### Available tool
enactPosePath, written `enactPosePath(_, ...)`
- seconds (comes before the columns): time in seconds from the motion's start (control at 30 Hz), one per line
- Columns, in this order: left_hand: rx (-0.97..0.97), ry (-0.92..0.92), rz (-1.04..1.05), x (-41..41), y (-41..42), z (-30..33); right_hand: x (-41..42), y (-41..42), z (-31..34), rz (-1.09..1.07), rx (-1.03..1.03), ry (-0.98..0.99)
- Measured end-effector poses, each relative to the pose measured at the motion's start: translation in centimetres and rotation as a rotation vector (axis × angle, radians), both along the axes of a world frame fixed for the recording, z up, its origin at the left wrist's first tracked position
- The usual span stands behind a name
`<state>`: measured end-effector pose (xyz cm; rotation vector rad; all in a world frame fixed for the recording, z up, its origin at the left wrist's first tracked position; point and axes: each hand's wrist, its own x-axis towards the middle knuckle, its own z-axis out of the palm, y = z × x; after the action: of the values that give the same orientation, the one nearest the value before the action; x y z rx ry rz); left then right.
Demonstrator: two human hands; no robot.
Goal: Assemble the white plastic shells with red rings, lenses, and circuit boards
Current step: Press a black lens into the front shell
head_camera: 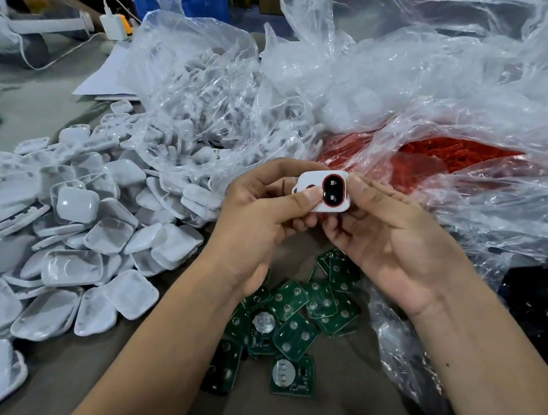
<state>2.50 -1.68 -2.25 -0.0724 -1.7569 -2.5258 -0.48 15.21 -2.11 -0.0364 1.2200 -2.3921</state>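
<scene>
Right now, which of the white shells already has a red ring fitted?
Only the white shell held up between the left hand and right hand: a red ring frames its dark insert. The shells heaped on the left are plain white.

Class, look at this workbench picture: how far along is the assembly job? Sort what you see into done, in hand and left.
Done: the white shell already carries a red ring and a dark insert.
In hand: the left hand and right hand both grip that shell.
Left: green circuit boards lie loose on the table, a large pile of white shells waits, and red rings remain bagged.
</scene>
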Motion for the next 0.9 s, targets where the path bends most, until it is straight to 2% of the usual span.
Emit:
enactPosePath(0.23,0.066,-0.075,0.024,0.1,0.5,0.1,0.0,0.0,-0.2,0.02,0.044,-0.024)
enactPosePath(0.43,0.119,-0.125,0.034,-0.1,0.8,-0.1,0.1,-0.4,-0.6,-0.034,0.046,0.074)
enactPosePath(0.53,0.131,-0.141,0.101,-0.1,1.1,-0.4,0.3,-0.6,-0.3,-0.214,0.211,0.28)
enactPosePath(0.63,0.301,-0.202,0.06,-0.1,1.3,-0.3,0.4,-0.4,0.0,-0.476,0.733,0.774)
enactPosePath(0.7,0.429,-0.237,-0.017,-0.2,1.4,-0.1,0.3,-0.4,-0.2,-0.522,0.935,1.017)
enactPosePath(0.77,0.486,-0.258,-0.039,-0.3,1.5,-0.1,0.5,-0.6,-0.3,-0.513,0.956,1.082)
enactPosePath(0.9,0.549,-0.304,-0.04,-0.5,1.7,-0.2,0.7,-0.8,-0.4,-0.501,0.894,1.056)
